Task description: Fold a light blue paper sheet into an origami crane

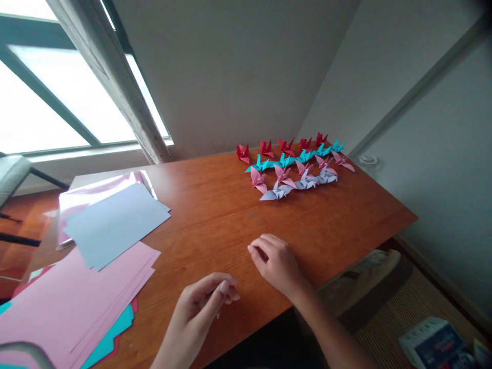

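Observation:
My left hand (205, 302) hovers over the near edge of the wooden table, fingers curled and thumb against the forefinger, with nothing visible in it. To its right, my right hand (274, 261) is at the tabletop, loosely closed, its thumb meeting the fingers; no object shows in it. Beyond both hands stand folded paper cranes in rows: red cranes (286, 146) at the back, then turquoise cranes (283, 161), pink cranes (284, 175), and pale lavender cranes (277, 191) in front. Neither hand touches a crane.
Pale blue-grey sheets (119, 223) overlap a clear plastic packet (65, 225) at the left. Pink paper (88, 302) lies nearer, over turquoise sheets (115, 333) and red ones. The wooden table (203, 205) stands near a wall and a bright window. A box (438, 343) sits lower right.

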Available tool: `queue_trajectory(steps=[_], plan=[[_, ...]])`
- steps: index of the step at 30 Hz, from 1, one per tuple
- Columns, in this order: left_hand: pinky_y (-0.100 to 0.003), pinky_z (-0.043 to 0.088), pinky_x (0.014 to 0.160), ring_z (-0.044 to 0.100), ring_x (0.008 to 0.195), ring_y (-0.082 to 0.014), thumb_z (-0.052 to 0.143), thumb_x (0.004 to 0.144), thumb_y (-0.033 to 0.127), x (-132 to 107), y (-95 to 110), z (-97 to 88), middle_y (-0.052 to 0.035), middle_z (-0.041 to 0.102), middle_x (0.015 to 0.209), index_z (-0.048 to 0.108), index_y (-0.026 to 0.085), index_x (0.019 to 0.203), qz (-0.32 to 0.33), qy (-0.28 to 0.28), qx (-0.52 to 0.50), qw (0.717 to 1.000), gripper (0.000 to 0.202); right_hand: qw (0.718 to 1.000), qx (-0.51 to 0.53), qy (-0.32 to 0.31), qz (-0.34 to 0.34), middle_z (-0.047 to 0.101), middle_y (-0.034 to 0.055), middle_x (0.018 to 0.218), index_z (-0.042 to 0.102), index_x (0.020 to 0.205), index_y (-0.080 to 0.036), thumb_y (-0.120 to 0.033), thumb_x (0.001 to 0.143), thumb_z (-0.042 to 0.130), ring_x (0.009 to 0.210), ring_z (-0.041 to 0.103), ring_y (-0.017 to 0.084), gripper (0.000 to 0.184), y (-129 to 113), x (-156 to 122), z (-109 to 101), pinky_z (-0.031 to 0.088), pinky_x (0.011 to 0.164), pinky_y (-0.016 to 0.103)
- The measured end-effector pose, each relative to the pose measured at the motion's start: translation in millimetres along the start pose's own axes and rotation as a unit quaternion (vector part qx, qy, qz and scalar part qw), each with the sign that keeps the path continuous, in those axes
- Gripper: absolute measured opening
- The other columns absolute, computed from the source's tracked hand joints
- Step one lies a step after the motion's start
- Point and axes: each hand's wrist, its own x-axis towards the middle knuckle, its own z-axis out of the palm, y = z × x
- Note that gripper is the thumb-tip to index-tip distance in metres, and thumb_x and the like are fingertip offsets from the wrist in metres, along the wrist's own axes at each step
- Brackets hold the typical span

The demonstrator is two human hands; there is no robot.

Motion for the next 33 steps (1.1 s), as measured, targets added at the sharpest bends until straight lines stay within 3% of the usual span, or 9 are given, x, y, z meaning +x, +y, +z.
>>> queue_trajectory(steps=[5, 33], plan=[[-0.019, 0.041, 0.055, 0.062, 0.071, -0.0152, 0.058, 0.090, 0.049, 1.2, -4.2, -2.7, -0.0059, 0.073, 0.078, 0.073, 0.017, 0.091, 0.004, -0.014, -0.025, 1.000, 0.036, 0.999, -0.039, -0.029, -0.015, 0.061, 0.0018, 0.073, 0.055, 0.075, -0.023, -0.020, 0.093, 0.053, 0.073, 0.057, 0.018, 0.019, -13.1, 0.4, 10.1, 0.039, 0.068, 0.030], [-0.019, 0.041, 0.056, 0.062, 0.073, -0.0156, 0.057, 0.091, 0.049, 3.6, -11.6, 0.4, -0.0074, 0.073, 0.081, 0.071, 0.016, 0.095, 0.030, -0.019, -0.012, 0.999, 0.036, 0.999, 0.027, -0.025, 0.009, 0.061, -0.0003, 0.075, 0.056, 0.077, -0.022, -0.020, 0.093, 0.054, 0.071, 0.056, 0.015, 0.016, -3.8, 2.2, 11.2, 0.037, 0.068, 0.026]])
